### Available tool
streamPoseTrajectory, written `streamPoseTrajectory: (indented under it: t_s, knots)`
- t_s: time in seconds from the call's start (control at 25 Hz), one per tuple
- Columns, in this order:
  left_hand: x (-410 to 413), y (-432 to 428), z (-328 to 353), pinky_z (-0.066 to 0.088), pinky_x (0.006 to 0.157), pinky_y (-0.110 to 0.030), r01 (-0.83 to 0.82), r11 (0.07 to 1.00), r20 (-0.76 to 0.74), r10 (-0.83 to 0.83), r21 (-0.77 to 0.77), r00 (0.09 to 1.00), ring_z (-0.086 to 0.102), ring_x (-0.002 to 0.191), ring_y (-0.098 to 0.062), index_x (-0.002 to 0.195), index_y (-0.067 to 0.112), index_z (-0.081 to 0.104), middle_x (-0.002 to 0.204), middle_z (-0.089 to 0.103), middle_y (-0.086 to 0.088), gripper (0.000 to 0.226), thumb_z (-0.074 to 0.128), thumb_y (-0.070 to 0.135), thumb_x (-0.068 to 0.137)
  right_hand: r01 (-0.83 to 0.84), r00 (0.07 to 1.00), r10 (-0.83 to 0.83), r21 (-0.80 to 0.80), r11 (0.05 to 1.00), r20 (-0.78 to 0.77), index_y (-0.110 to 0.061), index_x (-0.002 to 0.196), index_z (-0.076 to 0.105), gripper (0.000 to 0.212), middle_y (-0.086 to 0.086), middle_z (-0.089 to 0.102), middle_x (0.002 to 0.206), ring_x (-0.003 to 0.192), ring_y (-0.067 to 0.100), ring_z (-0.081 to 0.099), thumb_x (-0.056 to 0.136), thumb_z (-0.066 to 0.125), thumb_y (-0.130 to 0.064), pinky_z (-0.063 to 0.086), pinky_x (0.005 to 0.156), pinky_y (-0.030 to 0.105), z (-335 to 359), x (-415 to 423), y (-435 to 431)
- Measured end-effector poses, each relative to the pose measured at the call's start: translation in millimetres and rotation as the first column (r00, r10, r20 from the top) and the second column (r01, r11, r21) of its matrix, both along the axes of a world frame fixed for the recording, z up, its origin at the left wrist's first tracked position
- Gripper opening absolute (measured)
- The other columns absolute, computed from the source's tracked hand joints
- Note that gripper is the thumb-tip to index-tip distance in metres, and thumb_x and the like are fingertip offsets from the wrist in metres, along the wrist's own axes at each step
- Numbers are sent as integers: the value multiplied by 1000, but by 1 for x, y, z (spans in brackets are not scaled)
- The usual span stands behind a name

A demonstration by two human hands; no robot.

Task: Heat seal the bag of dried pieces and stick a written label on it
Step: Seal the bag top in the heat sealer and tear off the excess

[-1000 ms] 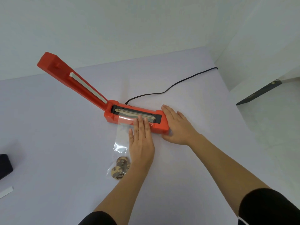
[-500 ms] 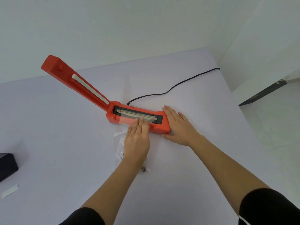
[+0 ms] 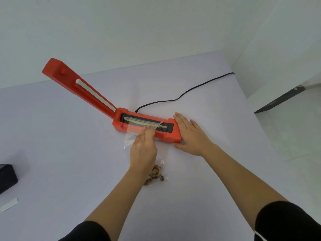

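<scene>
A red heat sealer [image 3: 121, 126] stands mid-table with its lever arm [image 3: 79, 86] raised to the upper left. A clear plastic bag [image 3: 131, 137] lies in front of it, its open end over the pale sealing strip [image 3: 139, 121]. The brown dried pieces [image 3: 154, 174] sit at the bag's near end, just right of my left forearm. My left hand [image 3: 143, 148] rests on the bag, its fingertips pressing the bag's edge onto the strip. My right hand [image 3: 191, 134] cups the sealer's right end, thumb at the front corner.
A black power cable [image 3: 182, 96] runs from the sealer's back to the table's far right edge. A black box [image 3: 7, 178] sits at the left edge, with a white label strip [image 3: 8, 204] in front of it. The table ends close on the right.
My left hand has pushed the bag's mouth further onto the sealing strip. The bag has swung, so the dried pieces now lie right of my forearm instead of left. My right hand stayed put.
</scene>
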State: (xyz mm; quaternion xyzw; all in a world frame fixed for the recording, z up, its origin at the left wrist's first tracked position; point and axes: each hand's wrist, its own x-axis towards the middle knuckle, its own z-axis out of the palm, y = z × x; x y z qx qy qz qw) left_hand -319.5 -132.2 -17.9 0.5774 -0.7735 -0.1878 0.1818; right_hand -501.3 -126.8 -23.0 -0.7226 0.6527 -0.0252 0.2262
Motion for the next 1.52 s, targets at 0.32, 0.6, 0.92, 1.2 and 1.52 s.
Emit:
streamPoseTrajectory:
  t_s: [0.32,0.6,0.92,1.2,1.52]
  knots:
    - [11,2,23,47,94,-46,-91,995,-100,95,49,990,53,121,-36,138,5,40,135,52,-18,40,39,7,98,-3,1000,3,-4,1000,3,-14,147,-1,92,2,0,158,145,15,5,84,59,-42,3,116,37,1,1,0]
    - [37,-7,46,33,45,-20,-231,938,-209,288,260,935,41,48,-11,136,23,42,57,46,-1,41,25,30,100,-6,999,6,0,1000,-39,-13,147,-3,93,2,-1,158,145,15,3,85,58,-44,3,117,37,3,3,1]
    - [54,-20,67,35,40,-11,-213,951,-334,281,226,900,38,38,-8,108,17,57,62,55,-12,36,26,32,98,9,999,-8,4,1000,-49,-12,147,-1,93,4,2,158,145,16,6,84,59,-44,6,117,37,5,6,0]
    - [76,-24,79,43,72,-15,-256,954,-361,297,156,884,60,78,-6,119,14,54,102,69,0,37,25,28,101,15,997,-13,26,1000,-76,-12,147,-2,94,3,2,158,145,16,7,83,59,-45,7,116,36,7,9,-1]
    - [104,-15,93,47,86,-13,-88,978,-656,194,191,729,66,99,-5,106,30,56,95,70,23,30,28,21,101,59,998,-59,-30,998,-3,-9,145,-15,104,6,-10,157,144,20,-10,79,62,-32,0,117,37,48,30,-7]
